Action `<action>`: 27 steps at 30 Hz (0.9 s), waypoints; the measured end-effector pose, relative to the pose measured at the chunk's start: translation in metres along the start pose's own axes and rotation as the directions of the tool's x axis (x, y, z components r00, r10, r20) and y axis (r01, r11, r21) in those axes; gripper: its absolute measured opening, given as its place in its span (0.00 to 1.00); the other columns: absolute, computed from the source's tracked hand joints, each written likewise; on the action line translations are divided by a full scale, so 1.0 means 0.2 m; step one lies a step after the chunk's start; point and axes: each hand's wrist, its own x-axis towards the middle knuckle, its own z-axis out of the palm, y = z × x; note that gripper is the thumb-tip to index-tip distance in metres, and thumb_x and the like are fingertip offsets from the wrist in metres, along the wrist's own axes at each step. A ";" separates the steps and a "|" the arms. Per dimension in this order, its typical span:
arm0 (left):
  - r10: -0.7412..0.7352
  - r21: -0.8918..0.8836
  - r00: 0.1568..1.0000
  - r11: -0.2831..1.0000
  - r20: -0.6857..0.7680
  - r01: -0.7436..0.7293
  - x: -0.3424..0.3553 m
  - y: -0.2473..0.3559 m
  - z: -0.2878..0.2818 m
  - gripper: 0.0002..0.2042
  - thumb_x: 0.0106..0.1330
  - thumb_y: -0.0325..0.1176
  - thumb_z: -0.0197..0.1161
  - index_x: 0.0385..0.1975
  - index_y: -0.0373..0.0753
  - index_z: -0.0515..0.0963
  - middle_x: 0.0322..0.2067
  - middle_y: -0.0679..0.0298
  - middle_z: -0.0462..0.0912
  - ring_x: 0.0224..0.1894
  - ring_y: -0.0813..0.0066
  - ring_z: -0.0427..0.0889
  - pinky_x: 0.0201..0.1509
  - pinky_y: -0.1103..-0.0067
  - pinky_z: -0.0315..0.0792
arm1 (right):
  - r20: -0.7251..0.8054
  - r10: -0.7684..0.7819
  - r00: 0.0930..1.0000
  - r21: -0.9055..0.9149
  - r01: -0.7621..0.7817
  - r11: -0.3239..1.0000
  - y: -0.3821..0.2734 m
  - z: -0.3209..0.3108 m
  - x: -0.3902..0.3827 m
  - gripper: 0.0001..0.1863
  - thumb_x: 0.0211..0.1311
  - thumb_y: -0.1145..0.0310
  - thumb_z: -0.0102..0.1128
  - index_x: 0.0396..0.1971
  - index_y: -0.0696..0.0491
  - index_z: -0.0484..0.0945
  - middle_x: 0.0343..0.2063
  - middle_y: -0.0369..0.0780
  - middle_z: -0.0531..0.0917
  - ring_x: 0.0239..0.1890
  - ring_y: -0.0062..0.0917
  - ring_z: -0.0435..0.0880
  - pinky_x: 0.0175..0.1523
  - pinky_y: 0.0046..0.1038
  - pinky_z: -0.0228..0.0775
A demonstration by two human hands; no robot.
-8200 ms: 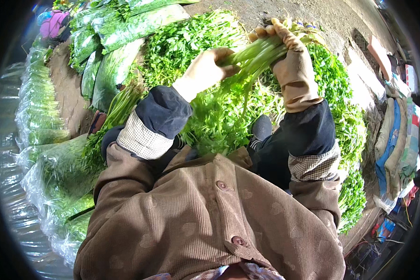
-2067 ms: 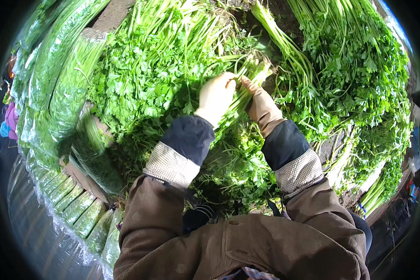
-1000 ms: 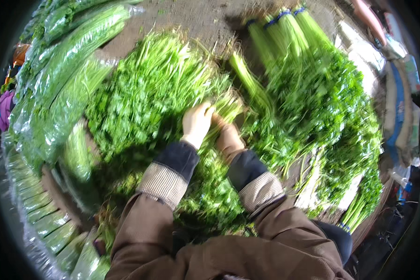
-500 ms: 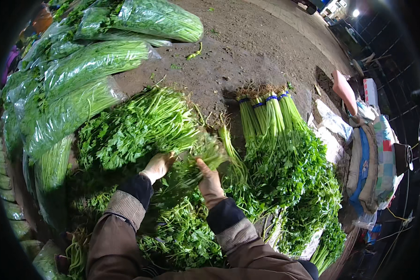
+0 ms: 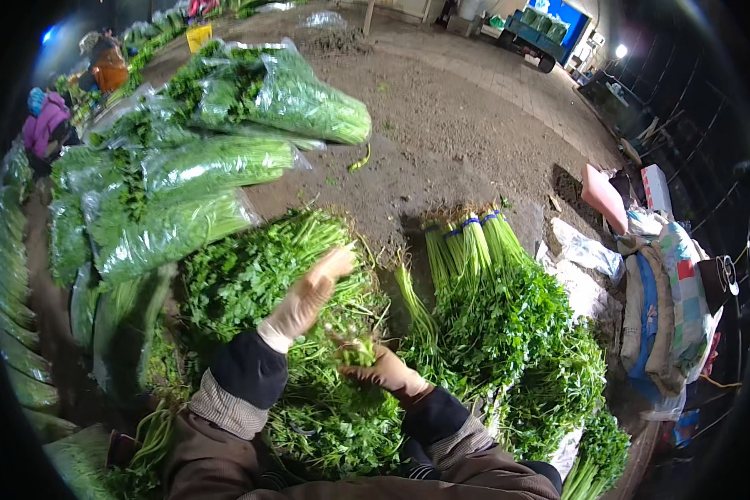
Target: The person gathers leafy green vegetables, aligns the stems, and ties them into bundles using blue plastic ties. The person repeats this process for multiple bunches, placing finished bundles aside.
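My left hand [image 5: 307,296] reaches up over a loose pile of leafy green stalks [image 5: 250,262], likely celery, its slightly blurred fingers stretched out near the pale stalk ends. Lower and to the right, my right hand [image 5: 383,369] is closed on a small bunch of greens [image 5: 355,350], whose outline is smeared by motion. Just right of this, a slim unbanded bundle [image 5: 412,304] lies beside upright-laid bunches with blue bands [image 5: 475,250] and leafy tops. More loose leaves [image 5: 325,433] lie below my hands.
Bagged green bundles [image 5: 192,167] are stacked left. People in purple [image 5: 48,125] and orange [image 5: 108,68] clothing are far left, by a yellow container [image 5: 198,37]. A dirt floor [image 5: 425,117] stretches toward a truck [image 5: 533,29]. Folded sacks [image 5: 650,308] and a pink cushion [image 5: 604,196] lie right.
The view has tilted up toward the floor and background. My left hand has moved up over the pile, away from my right hand, which still holds greens lower down.
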 end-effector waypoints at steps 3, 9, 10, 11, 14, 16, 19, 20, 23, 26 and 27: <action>-0.278 0.465 0.794 0.885 0.540 -0.007 -0.11 0.42 0.24 0.41 0.71 0.66 0.42 0.69 0.34 0.61 0.67 0.46 0.66 0.71 0.58 0.63 0.74 0.69 0.59 | -0.031 -0.229 0.973 -0.270 0.212 0.939 -0.05 0.11 -0.14 0.32 0.57 0.62 0.75 0.60 0.53 0.74 0.52 0.41 0.82 0.55 0.29 0.79 0.62 0.32 0.70; -0.145 0.554 0.848 0.809 0.510 -0.195 -0.35 0.84 0.38 0.45 0.69 0.70 0.39 0.70 0.33 0.61 0.68 0.48 0.66 0.69 0.56 0.68 0.72 0.67 0.61 | 0.208 -0.284 0.936 -0.027 0.295 0.955 -0.34 0.28 -0.47 0.36 0.58 0.63 0.73 0.66 0.53 0.68 0.60 0.43 0.78 0.61 0.31 0.75 0.67 0.34 0.66; -0.184 0.589 0.785 0.764 0.592 -0.264 -0.42 0.89 0.44 0.45 0.68 0.71 0.39 0.70 0.34 0.61 0.69 0.49 0.64 0.68 0.56 0.69 0.72 0.67 0.62 | 0.201 -0.199 0.959 -0.065 0.216 0.974 -0.37 0.29 -0.53 0.35 0.59 0.64 0.71 0.66 0.53 0.69 0.60 0.44 0.77 0.62 0.32 0.75 0.67 0.34 0.65; -0.274 0.628 0.670 0.688 0.690 -0.365 -0.46 0.97 0.47 0.43 0.70 0.68 0.43 0.70 0.34 0.61 0.69 0.51 0.64 0.67 0.58 0.70 0.71 0.66 0.62 | 0.237 -0.436 0.868 -0.185 0.481 0.857 -0.39 0.32 -0.58 0.34 0.60 0.65 0.70 0.66 0.54 0.69 0.59 0.44 0.78 0.60 0.32 0.76 0.66 0.33 0.67; -0.025 0.554 0.873 0.782 0.486 -0.286 -0.55 1.27 0.54 0.42 0.69 0.66 0.49 0.69 0.34 0.62 0.67 0.48 0.67 0.69 0.57 0.67 0.73 0.66 0.59 | 0.337 -0.586 0.737 -0.229 0.668 0.708 -0.44 0.37 -0.72 0.32 0.62 0.67 0.68 0.65 0.55 0.69 0.57 0.42 0.80 0.57 0.29 0.79 0.62 0.30 0.72; 0.135 0.491 0.986 0.855 0.095 -0.165 -0.60 1.44 0.59 0.43 0.68 0.67 0.49 0.70 0.32 0.60 0.68 0.47 0.65 0.72 0.57 0.63 0.75 0.65 0.56 | 0.303 -0.544 0.782 0.047 0.558 0.829 -0.46 0.43 -0.80 0.30 0.61 0.69 0.70 0.63 0.53 0.72 0.54 0.38 0.81 0.53 0.21 0.79 0.59 0.27 0.74; 0.115 0.535 0.952 0.805 0.283 -0.256 -0.75 1.49 0.79 0.41 0.68 0.67 0.49 0.68 0.36 0.65 0.66 0.49 0.69 0.66 0.58 0.72 0.69 0.64 0.65 | 0.345 -0.601 0.721 0.077 0.616 0.784 -0.48 0.51 -0.90 0.21 0.62 0.70 0.68 0.54 0.59 0.76 0.49 0.38 0.82 0.49 0.24 0.81 0.55 0.29 0.76; -0.123 0.617 0.888 0.761 0.443 -0.203 -0.80 1.47 0.85 0.39 0.69 0.66 0.50 0.67 0.37 0.66 0.65 0.49 0.70 0.65 0.58 0.73 0.68 0.65 0.66 | 0.229 -0.536 0.812 0.099 0.528 0.843 -0.47 0.54 -0.95 0.21 0.62 0.70 0.66 0.54 0.60 0.76 0.51 0.40 0.81 0.49 0.25 0.81 0.56 0.29 0.75; -0.052 0.556 0.780 0.731 0.624 -0.396 -0.87 1.43 0.86 0.33 0.72 0.61 0.49 0.66 0.39 0.68 0.62 0.50 0.73 0.62 0.54 0.75 0.65 0.65 0.70 | 0.241 -0.392 0.888 0.013 0.401 0.916 -0.45 0.60 -1.05 0.26 0.59 0.67 0.70 0.56 0.59 0.76 0.51 0.42 0.82 0.51 0.27 0.80 0.57 0.29 0.73; 0.183 0.580 0.857 0.667 0.481 -0.467 -0.93 1.38 0.82 0.34 0.73 0.60 0.46 0.67 0.37 0.66 0.66 0.50 0.69 0.66 0.53 0.70 0.70 0.65 0.63 | 0.438 -0.552 0.709 -0.014 0.620 0.785 -0.43 0.64 -1.11 0.25 0.58 0.66 0.71 0.55 0.57 0.78 0.49 0.43 0.83 0.51 0.27 0.80 0.56 0.30 0.73; 0.189 0.612 0.811 0.569 0.553 -0.550 -0.96 1.36 0.84 0.35 0.73 0.61 0.46 0.67 0.37 0.66 0.66 0.50 0.69 0.66 0.53 0.70 0.70 0.64 0.63 | 0.435 -0.490 0.755 -0.086 0.576 0.813 -0.43 0.65 -1.14 0.25 0.58 0.66 0.71 0.54 0.58 0.78 0.49 0.43 0.83 0.52 0.28 0.80 0.57 0.31 0.73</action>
